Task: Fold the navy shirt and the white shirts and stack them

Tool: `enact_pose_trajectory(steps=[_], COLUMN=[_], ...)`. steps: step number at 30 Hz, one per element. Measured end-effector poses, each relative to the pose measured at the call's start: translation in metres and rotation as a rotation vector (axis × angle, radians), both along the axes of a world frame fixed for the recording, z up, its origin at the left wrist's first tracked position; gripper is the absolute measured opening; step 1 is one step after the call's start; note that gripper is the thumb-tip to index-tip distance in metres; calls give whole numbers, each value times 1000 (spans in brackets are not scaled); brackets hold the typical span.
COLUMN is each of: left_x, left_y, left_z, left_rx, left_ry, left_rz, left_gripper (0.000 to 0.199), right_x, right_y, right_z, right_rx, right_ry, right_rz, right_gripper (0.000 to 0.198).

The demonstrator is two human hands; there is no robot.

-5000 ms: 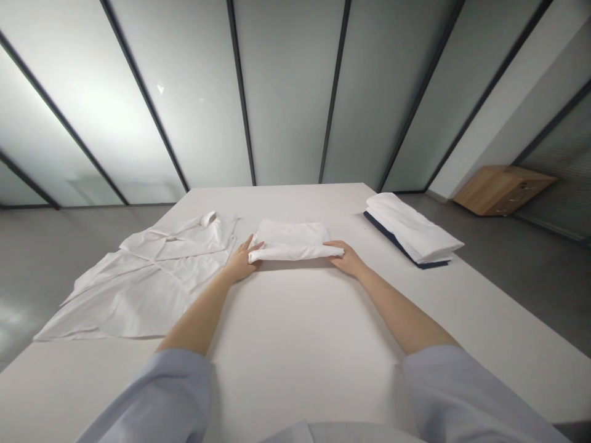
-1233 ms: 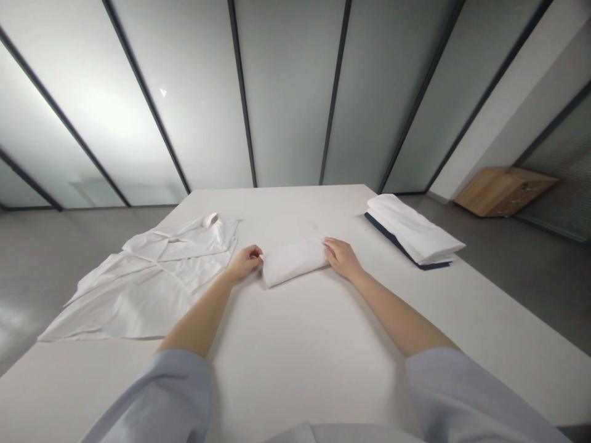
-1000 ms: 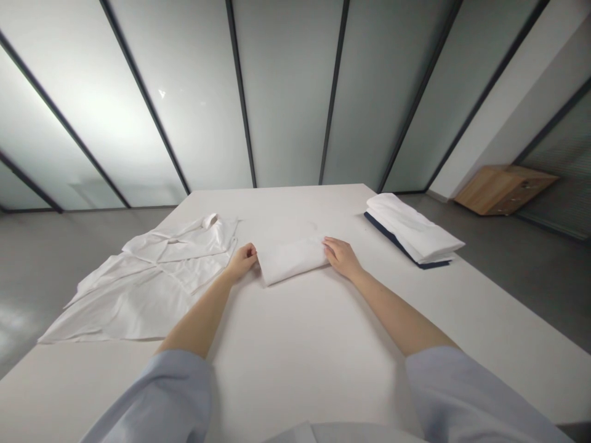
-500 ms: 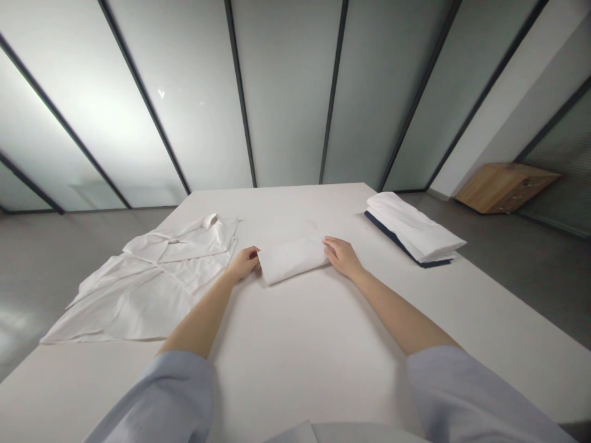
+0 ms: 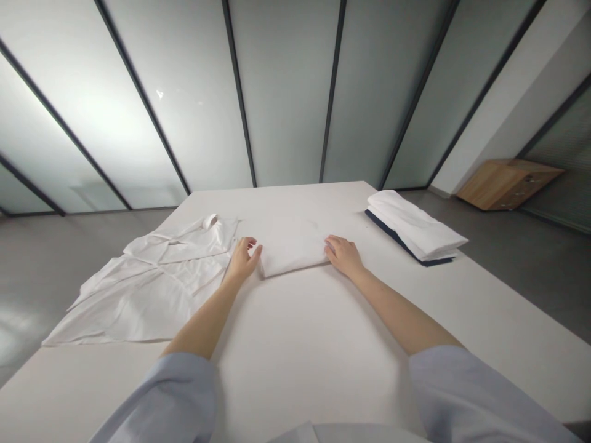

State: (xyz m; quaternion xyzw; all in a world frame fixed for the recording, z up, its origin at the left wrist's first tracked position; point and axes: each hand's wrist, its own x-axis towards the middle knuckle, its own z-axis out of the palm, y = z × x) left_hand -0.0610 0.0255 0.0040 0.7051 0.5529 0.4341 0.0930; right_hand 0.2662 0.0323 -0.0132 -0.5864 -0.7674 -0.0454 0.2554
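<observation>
A folded white garment (image 5: 293, 253) lies flat in the middle of the table, a neat bundle that nearly blends into the white top. At its left edge is my left hand (image 5: 243, 258), thumb and fingers apart with nothing between them. My right hand (image 5: 344, 253) has its fingers curled on the garment's right edge. An unfolded white shirt (image 5: 152, 283) with a collar is spread, creased, to the left of my left hand. On the right sits a stack of folded white garments (image 5: 413, 224), with a dark navy piece (image 5: 399, 241) under it.
The white table (image 5: 314, 351) has its far edge close to a frosted glass partition (image 5: 286, 92) with dark frames. A wooden drawer cabinet (image 5: 503, 183) stands on the grey floor (image 5: 545, 258) at the far right.
My left hand has let go of the folded garment's left corner and opened. That raised corner has settled down onto the table. The right hand stays at the right edge.
</observation>
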Motion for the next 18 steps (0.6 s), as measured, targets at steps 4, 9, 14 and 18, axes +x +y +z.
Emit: enact_pose_trajectory(steps=[4, 9, 14, 18], left_x=[14, 7, -10, -11], left_y=[-13, -2, 11, 12], left_z=[6, -14, -28, -29], left_rx=[45, -37, -44, -45], left_ry=[307, 453, 391, 316], left_rz=[-261, -144, 35, 31], left_gripper=[38, 37, 50, 51], right_x=[-1, 1, 1, 3], right_y=[-4, -8, -7, -1], right_z=[12, 24, 28, 31], right_rx=[-19, -75, -72, -77], right_ry=[-93, -139, -168, -123], right_rz=[-82, -72, -55, -53], right_gripper=[31, 33, 27, 21])
